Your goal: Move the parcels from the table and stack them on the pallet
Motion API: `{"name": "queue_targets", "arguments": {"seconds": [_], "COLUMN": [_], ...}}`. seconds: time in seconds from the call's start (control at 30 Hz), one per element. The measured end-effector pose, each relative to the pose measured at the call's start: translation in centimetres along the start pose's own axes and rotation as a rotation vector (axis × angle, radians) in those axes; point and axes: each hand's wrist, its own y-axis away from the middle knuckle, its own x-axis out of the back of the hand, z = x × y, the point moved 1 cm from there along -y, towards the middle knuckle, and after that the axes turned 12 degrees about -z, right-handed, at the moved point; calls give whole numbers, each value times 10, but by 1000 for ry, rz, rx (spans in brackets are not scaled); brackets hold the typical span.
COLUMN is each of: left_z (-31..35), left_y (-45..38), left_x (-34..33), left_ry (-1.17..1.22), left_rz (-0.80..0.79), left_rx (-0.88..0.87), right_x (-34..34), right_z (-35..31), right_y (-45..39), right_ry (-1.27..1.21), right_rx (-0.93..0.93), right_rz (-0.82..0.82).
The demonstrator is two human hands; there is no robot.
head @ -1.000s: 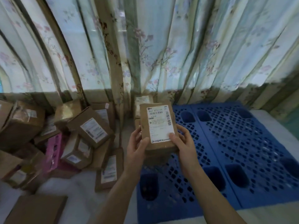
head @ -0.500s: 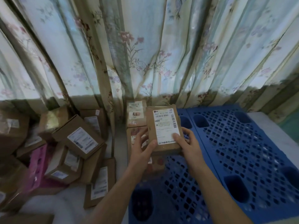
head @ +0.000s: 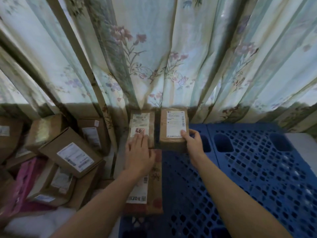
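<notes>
Right hand: the right hand (head: pixel 193 140) grips the near right corner of a brown parcel (head: pixel 173 129), thumb on its white shipping label (head: pixel 175 123), fingers curled round the side.
Held parcel: it sits at the far left corner of the blue pallet (head: pixel 248 169), close to the curtain; whether it rests fully on the pallet cannot be told.
Left hand: the left hand (head: pixel 139 154) lies flat, fingers straight and together, pressing on a second parcel (head: pixel 141 127) just left of the held one, a dark gap between the two.
Near parcel: a long flat parcel (head: pixel 149 186) lies under the left wrist, along the pallet's left edge.
Parcel pile: a heap of brown boxes (head: pixel 68 157) and a pink package (head: pixel 22 182) lies to the left, tilted at many angles.
Backdrop: a pale floral curtain (head: pixel 163 57) hangs behind everything.
</notes>
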Motion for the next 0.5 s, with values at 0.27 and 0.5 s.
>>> {"name": "queue_targets", "arguments": {"seconds": [0.27, 0.5], "left_z": [0, 5], "left_y": [-3, -5], "left_x": [-12, -12], "left_ry": [-96, -77], "left_rz": [103, 129], "left_rx": [34, 71], "right_x": [-12, -10], "right_z": [24, 24], "right_y": [-53, -58], "right_ry": [36, 220], "right_rx": [-91, -115], "right_rz": [-33, -48]}}
